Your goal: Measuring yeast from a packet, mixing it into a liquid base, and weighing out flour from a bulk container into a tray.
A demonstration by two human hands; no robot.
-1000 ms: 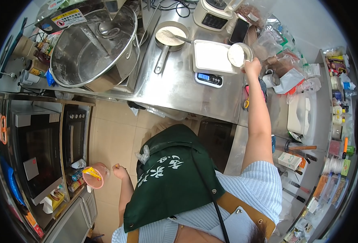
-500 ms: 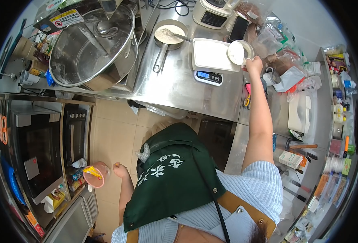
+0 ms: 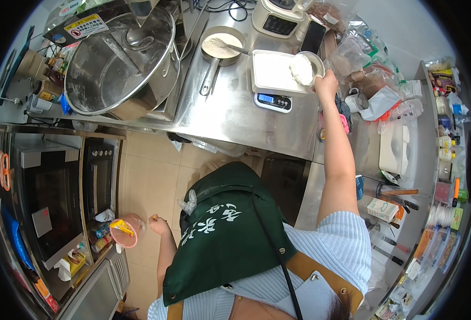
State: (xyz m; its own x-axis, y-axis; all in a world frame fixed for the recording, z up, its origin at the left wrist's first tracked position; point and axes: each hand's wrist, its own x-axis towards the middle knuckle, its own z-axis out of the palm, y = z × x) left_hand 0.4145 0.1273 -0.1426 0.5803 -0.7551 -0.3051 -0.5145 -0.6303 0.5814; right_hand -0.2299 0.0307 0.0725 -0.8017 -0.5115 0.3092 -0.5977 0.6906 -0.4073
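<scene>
My right hand [image 3: 327,87] is closed on the handle side of a round cup [image 3: 317,63]. The cup is tipped over a white rectangular tub [image 3: 266,88], and a mound of white powder [image 3: 301,70] shows at its mouth, above more white contents. The tub rests on a small digital scale [image 3: 273,102] with a lit display. Left of it stands a saucepan [image 3: 210,80] of pale mixture, a whisk [image 3: 234,48] leaning across its rim. My left hand [image 3: 159,224] hangs low by my side, fingers curled, nothing visible in them.
A large steel mixer bowl [image 3: 123,69] takes up the left of the counter. Behind the tub are a cream appliance [image 3: 278,21] and a phone [image 3: 313,37]. Bags and a metal mug [image 3: 357,100] crowd the right. A pink bin [image 3: 127,234] stands near my left hand.
My right hand has moved slightly left with the cup, which tilts further over the tub. The white powder has slid out past its rim. My left hand stays put.
</scene>
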